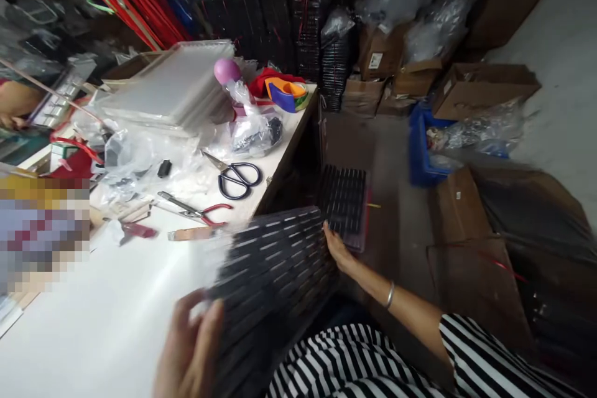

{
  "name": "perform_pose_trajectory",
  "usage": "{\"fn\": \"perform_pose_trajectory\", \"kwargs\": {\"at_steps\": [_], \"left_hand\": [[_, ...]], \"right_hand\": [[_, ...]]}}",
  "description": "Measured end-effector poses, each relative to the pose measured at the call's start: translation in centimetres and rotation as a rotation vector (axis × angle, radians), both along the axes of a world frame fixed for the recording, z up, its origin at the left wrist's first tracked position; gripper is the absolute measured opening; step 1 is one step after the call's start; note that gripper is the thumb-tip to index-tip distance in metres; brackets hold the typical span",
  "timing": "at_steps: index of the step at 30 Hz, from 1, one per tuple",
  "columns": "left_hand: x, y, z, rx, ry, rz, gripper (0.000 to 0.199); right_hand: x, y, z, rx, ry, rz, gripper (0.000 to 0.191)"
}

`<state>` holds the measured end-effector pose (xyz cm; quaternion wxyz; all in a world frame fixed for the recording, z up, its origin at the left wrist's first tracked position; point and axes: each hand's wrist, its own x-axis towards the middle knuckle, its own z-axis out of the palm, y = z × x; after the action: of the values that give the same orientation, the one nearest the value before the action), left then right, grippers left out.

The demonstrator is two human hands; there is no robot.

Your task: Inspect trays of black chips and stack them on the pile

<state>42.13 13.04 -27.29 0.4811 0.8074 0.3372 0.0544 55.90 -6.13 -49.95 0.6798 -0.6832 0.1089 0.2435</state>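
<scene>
A black slotted plastic tray (280, 261) with rows of narrow slots hangs tilted between my hands, partly over the table's front edge and blurred by motion. My right hand (340, 252) grips its far right corner. At its near left edge is my left hand (189, 342), smeared by motion, thumb and fingers curled at the rim. Below and beyond, a stack of similar black trays (344, 199) stands low beside the table.
On the white table (116, 305) lie black-handled scissors (237, 179), red-handled pliers (200, 212), plastic bags and a pile of clear panels (153, 87). A blue crate (420, 149) and cardboard boxes (485, 90) stand on the floor at right. Another person's hand (16, 121) shows far left.
</scene>
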Motion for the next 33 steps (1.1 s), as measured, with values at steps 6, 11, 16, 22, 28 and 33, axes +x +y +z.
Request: {"fn": "perform_pose_trajectory", "kwargs": {"at_steps": [6, 11, 16, 22, 28, 33], "left_hand": [[3.9, -6.0, -9.9, -0.652, 0.081, -0.066, 0.050], [7.7, -10.5, -21.1, -1.056, 0.150, 0.052, 0.064], [12.1, -14.7, -26.2, -1.097, 0.125, 0.165, 0.056], [13.7, -13.7, -28.0, -1.051, 0.185, 0.219, 0.041], [14.7, -10.9, -28.8, -1.013, 0.319, 0.214, 0.034], [15.2, -10.4, -29.1, -0.905, 0.266, 0.246, 0.027]], "right_hand": [[12.5, -8.8, -1.6, -0.460, -0.197, 0.084, 0.032], [22.7, -11.3, -0.6, -0.782, -0.356, 0.296, 0.030], [28.0, -8.9, -2.2, -1.072, -0.461, 0.431, 0.032], [28.5, -8.5, -5.3, -1.311, -0.522, 0.459, 0.037], [28.6, -8.9, -6.1, -1.375, -0.579, 0.495, 0.033], [28.3, -8.9, -6.7, -1.420, -0.606, 0.459, 0.033]]}}
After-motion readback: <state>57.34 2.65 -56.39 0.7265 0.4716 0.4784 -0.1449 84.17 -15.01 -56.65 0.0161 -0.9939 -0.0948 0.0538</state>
